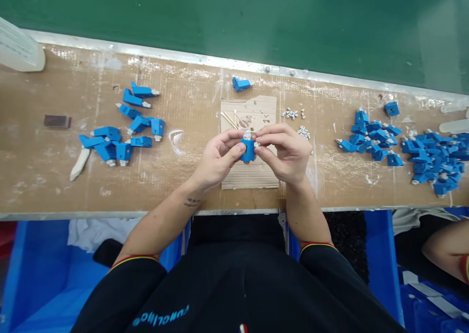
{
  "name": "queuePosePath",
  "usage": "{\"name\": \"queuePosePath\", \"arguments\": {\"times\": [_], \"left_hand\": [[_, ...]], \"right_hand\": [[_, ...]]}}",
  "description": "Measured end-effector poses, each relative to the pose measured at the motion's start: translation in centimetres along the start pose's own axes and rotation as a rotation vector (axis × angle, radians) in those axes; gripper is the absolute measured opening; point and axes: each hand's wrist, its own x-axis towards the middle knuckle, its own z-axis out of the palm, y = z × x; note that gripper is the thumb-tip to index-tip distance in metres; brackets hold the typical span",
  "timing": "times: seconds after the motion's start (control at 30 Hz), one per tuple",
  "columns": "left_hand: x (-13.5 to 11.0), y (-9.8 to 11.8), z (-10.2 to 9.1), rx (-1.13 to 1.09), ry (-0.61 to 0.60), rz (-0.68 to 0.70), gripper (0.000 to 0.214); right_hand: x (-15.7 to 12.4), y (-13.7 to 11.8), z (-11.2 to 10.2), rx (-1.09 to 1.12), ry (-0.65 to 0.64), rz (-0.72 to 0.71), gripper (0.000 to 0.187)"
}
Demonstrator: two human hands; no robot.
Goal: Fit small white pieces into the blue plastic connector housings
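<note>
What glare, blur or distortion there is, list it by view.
Head view throughout: glare speckles the tabletop; the green surface shows pale reflections; the bottle at the left edge looks stretched, perhaps by a wide lens; the held blue part shows no obvious blur.

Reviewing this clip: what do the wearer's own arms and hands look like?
Both the left hand and right hand are ungloved, with no wristwear visible. The short, dark sleeves end in red and yellow trim. Two rows of small dark markings cross the left forearm.

two hands (216, 161) (289, 153), one held blue part (248, 151)
</note>
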Motion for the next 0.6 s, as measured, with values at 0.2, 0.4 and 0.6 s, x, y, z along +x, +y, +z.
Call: {"name": "queuePosePath", "arguments": {"times": [0.2, 0.4, 0.6], "left_hand": [[-0.08, -0.03, -0.20, 0.013, 0.012, -0.005, 0.052], [-0.05, -0.08, -0.37, -0.007, -0.011, -0.001, 0.049], [-0.05, -0.09, -0.49, 0.005, -0.020, 0.004, 0.048]], "right_hand": [[0.02, 0.09, 0.02, -0.029, -0.006, -0.004, 0.018], [0.26, 0.18, 0.19, 0.009, 0.025, -0.107, 0.007], [0.28, 0.30, 0.22, 0.045, 0.022, -0.126, 0.016]]}}
